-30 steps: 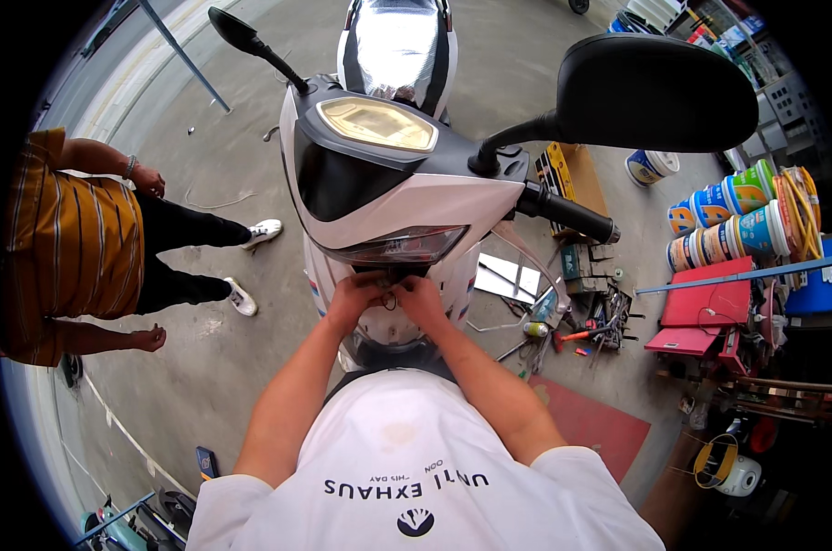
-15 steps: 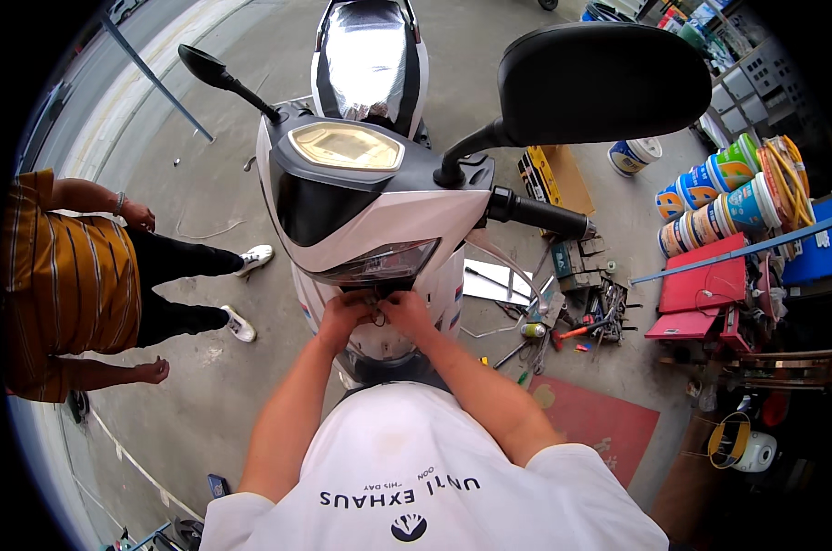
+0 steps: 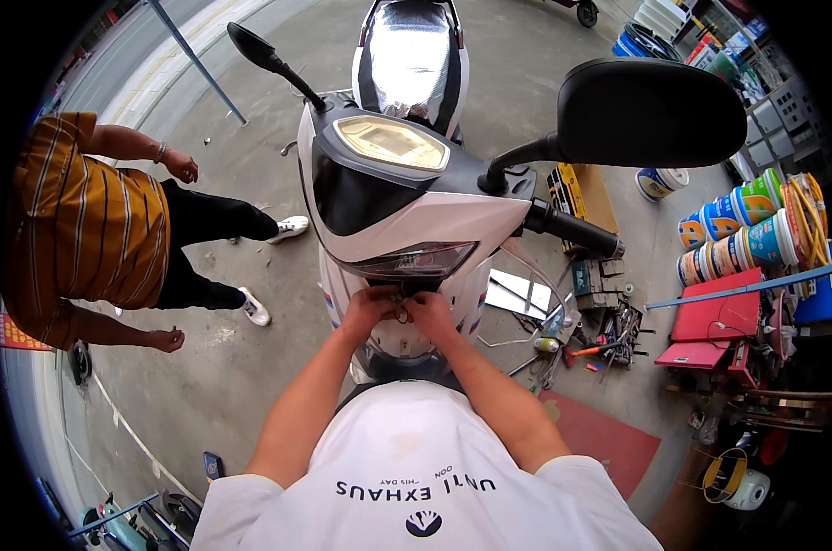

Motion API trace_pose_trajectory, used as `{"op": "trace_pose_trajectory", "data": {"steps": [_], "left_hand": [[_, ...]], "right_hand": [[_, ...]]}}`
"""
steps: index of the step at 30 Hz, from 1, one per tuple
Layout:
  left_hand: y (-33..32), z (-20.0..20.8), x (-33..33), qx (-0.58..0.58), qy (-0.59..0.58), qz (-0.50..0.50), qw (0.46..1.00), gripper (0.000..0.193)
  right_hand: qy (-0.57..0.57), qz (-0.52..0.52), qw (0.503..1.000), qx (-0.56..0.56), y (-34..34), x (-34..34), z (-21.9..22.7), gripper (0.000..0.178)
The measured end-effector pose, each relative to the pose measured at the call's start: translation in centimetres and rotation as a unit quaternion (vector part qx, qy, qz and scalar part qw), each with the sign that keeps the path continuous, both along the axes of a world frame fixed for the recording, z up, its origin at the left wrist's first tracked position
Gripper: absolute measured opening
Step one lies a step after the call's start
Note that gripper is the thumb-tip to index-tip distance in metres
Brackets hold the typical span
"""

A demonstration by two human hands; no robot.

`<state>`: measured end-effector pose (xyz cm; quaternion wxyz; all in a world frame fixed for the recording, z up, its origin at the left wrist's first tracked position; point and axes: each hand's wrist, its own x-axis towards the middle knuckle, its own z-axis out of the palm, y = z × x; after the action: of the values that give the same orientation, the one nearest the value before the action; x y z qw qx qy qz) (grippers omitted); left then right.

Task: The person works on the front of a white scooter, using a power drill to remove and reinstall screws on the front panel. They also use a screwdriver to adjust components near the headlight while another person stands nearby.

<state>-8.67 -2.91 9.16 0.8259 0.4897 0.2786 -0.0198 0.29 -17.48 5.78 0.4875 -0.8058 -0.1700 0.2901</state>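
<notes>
Directly before me stands a white and black scooter [image 3: 393,216], its front facing me. Just under its headlight [image 3: 416,261], both my hands meet at the front panel. My left hand [image 3: 368,310] has its fingers closed in a pinch, and my right hand [image 3: 431,314] is pinched close beside it. A small metal ring-like piece [image 3: 402,315] shows between the fingertips; its kind is too small to make out. My fingers hide the spot they are working at.
A person in an orange striped shirt [image 3: 104,220] stands at the left. On the right floor lie tools [image 3: 618,332], a red mat [image 3: 600,427] and a red metal box [image 3: 714,308]. Stacked paint buckets [image 3: 737,253] lie beyond. The scooter's mirror [image 3: 650,115] juts out above the handlebar grip [image 3: 577,230].
The whole view has shifted, so the scooter and my hands appear farther right. My hands stay together under the headlight. The person at the left has moved slightly.
</notes>
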Motion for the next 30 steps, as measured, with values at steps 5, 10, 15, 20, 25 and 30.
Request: {"op": "trace_pose_trajectory", "data": {"steps": [5, 10, 15, 20, 25, 30], "left_hand": [[0.0, -0.1, 0.0, -0.002, 0.003, 0.003, 1.000, 0.032], [-0.1, -0.4, 0.0, 0.005, -0.003, 0.004, 1.000, 0.032], [-0.1, -0.4, 0.1, 0.008, -0.009, -0.008, 1.000, 0.033], [0.3, -1.1, -0.1, 0.009, -0.009, -0.008, 1.000, 0.036], [0.1, -0.7, 0.1, 0.004, 0.001, -0.018, 1.000, 0.029], [0.1, -0.3, 0.0, 0.005, -0.005, -0.019, 1.000, 0.031]], "right_hand": [[-0.021, 0.009, 1.000, -0.012, 0.0, 0.1, -0.6, 0.027], [0.002, 0.006, 1.000, -0.009, 0.1, 0.1, 0.0, 0.027], [0.005, 0.003, 1.000, -0.007, 0.0, 0.2, -0.3, 0.027], [0.006, 0.007, 1.000, 0.000, 0.0, 0.1, 0.0, 0.027], [0.016, -0.005, 1.000, -0.002, 0.1, 0.1, -0.3, 0.025], [0.026, -0.003, 1.000, -0.002, 0.1, 0.2, -0.6, 0.024]]}}
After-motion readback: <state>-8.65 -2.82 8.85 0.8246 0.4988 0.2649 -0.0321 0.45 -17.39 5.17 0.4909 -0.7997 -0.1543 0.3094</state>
